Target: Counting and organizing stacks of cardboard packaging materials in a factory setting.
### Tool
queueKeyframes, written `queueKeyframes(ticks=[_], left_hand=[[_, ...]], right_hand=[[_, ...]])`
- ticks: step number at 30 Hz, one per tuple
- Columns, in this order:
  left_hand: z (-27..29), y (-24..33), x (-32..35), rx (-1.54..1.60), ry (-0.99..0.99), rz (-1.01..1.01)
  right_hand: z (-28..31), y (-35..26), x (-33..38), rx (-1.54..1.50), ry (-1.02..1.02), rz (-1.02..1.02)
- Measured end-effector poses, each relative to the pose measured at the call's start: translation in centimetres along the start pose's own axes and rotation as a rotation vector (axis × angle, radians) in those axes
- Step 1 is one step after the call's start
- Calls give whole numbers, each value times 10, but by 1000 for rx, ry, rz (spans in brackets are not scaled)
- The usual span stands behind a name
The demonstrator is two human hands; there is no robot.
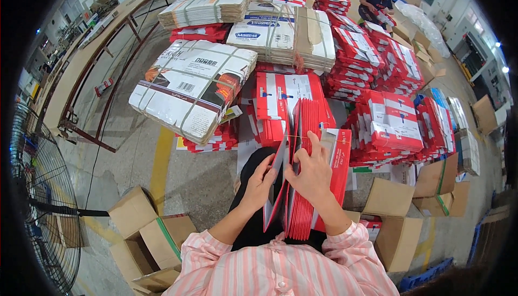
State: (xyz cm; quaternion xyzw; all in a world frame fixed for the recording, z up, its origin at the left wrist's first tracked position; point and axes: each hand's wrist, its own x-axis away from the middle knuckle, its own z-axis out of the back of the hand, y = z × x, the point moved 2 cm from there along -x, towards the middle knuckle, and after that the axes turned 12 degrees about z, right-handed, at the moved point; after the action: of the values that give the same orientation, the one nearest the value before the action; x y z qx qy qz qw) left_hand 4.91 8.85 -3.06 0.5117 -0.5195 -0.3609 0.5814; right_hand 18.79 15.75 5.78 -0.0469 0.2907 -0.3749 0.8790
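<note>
On my lap stands an upright bundle of flat red folded cartons (pixel 303 210), their edges facing me. My left hand (pixel 258 187) grips a few flat cartons (pixel 275 188) split off on the left, leaving a narrow gap beside the bundle. My right hand (pixel 313 173) lies over the bundle's top, thumb at the gap and fingers bent across the edges. A thin strand crosses near its fingertips; I cannot make out whether it ties the bundle. Right of the bundle rests another red carton (pixel 340 158), partly behind my right hand.
Ahead stand stacks of red and white cartons (pixel 386 121) and strapped white carton bundles (pixel 191 88). Open brown boxes flank me at left (pixel 154 236) and right (pixel 396 226). A fan (pixel 48 199) is at far left, near a long table (pixel 81 59). Another person (pixel 376 4) handles cartons at the back right.
</note>
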Motion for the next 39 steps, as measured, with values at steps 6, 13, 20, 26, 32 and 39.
queueKeyframes(ticks=[6, 13, 20, 26, 32, 39], left_hand=[[-7, 21, -15, -363, 22, -109], [-19, 67, -46, -588, 109, -337], [-26, 72, -60, -548, 151, -329], [-20, 73, -60, -510, 151, -328], [-29, 71, -61, -586, 176, -359], [-34, 71, -60, -568, 187, -389]], right_hand=[[2, -1, -3, -44, -38, 17], [-1, 74, -58, -135, 259, 15], [-18, 93, -101, -467, -22, -57], [-20, 94, -111, -433, -88, -80], [-33, 103, -120, -450, -98, -137], [-34, 89, -125, -321, -131, -173]])
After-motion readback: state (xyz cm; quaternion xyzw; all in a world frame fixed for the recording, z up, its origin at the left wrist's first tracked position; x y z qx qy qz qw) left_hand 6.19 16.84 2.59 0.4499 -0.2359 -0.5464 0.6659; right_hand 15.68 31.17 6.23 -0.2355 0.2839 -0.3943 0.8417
